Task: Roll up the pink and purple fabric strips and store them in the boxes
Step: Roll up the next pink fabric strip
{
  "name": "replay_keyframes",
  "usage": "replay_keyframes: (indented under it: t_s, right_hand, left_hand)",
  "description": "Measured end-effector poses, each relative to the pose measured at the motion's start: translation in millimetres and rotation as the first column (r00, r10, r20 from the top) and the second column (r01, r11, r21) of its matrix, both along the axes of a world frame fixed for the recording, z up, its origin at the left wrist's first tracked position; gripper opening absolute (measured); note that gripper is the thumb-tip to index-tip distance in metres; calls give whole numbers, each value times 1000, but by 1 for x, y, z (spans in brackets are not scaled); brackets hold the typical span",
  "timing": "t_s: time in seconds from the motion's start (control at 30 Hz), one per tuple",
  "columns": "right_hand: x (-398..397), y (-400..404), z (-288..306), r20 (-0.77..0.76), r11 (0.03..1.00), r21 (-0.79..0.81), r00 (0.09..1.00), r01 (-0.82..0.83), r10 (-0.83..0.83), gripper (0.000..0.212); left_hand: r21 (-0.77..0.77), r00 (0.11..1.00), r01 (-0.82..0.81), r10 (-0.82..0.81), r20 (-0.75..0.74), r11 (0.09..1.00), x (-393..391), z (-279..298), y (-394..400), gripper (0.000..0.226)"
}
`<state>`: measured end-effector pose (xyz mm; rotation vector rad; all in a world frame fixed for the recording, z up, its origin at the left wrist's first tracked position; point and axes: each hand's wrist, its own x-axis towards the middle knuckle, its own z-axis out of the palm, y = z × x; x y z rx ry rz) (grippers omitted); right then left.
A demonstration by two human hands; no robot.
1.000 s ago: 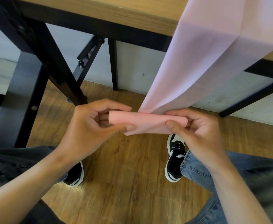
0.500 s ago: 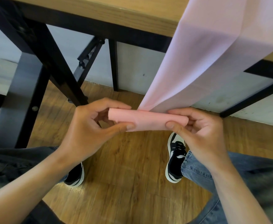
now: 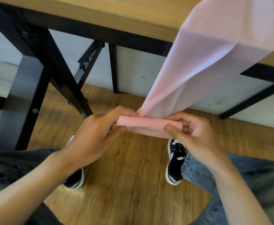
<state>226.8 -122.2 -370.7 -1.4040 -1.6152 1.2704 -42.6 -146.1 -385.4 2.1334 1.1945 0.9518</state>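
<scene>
A pink fabric strip (image 3: 202,65) hangs down from the wooden table's edge (image 3: 133,17) at the upper right. Its lower end is wound into a short pink roll (image 3: 147,125) held level in front of me, above the floor. My left hand (image 3: 94,135) pinches the roll's left end between thumb and fingers. My right hand (image 3: 193,133) grips the right end, thumb on the front and fingers curled behind. No purple strip and no boxes are in view.
Black metal table legs and braces (image 3: 52,65) stand at the left and back. A white wall (image 3: 141,75) runs behind the table. Below are a wooden floor (image 3: 124,192), my two black-and-white shoes and my knees.
The roll has turned a little further and sits slightly higher and to the right. My left fingers have closed over its left end. The hanging strip is a bit shorter.
</scene>
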Motion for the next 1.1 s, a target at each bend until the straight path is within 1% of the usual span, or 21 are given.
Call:
replay_keyframes:
  t_s: [0.17, 0.3, 0.4, 0.5, 0.57, 0.7, 0.8, 0.87, 0.97, 1.07, 1.1]
  right_hand:
    - [2, 1, -3, 46, 999, -41, 999, -1, 3, 16]
    - [2, 3, -5, 48, 996, -85, 999, -6, 10, 15]
    - [3, 3, -7, 40, 995, -103, 999, 15, -11, 15]
    - [4, 4, -9, 51, 992, -121, 998, 27, -20, 14]
    - [4, 4, -11, 72, 990, -138, 997, 25, -15, 13]
    - [4, 4, -12, 94, 985, -169, 996, 21, -5, 12]
    - [4, 2, -10, 82, 985, -174, 997, 16, -2, 11]
    - [5, 0, -7, 20, 984, -176, 1000, 24, -21, 13]
    - [5, -4, 1, -80, 988, -153, 996, 11, -24, 17]
    - [7, -6, 10, -152, 993, -106, 987, 44, -60, 16]
    - [9, -7, 13, -177, 993, -106, 981, 60, -78, 16]
  left_hand:
    - [-47, 999, 24, -27, -46, 999, 0, -3, 1, 33]
    - [-109, 997, 24, -31, -67, 994, -1, -5, 4, 28]
    - [-167, 997, 19, -32, -72, 986, 0, -9, 4, 29]
    - [-168, 994, 13, -31, -103, 986, -1, -12, 5, 30]
    - [-153, 992, 11, -31, -124, 988, -1, -13, 6, 27]
    - [-172, 991, 26, -48, -128, 985, 0, -16, 7, 24]
    - [-262, 998, -9, -6, -58, 965, 3, -16, 8, 17]
    - [-307, 999, -27, 38, 27, 951, 4, -13, 7, 13]
    - [-324, 986, -50, 99, 137, 945, 7, -6, 5, 23]
    - [-322, 972, -24, 97, 212, 946, 10, -2, 2, 26]
    - [-307, 969, -15, 89, 229, 951, 12, 1, 1, 30]
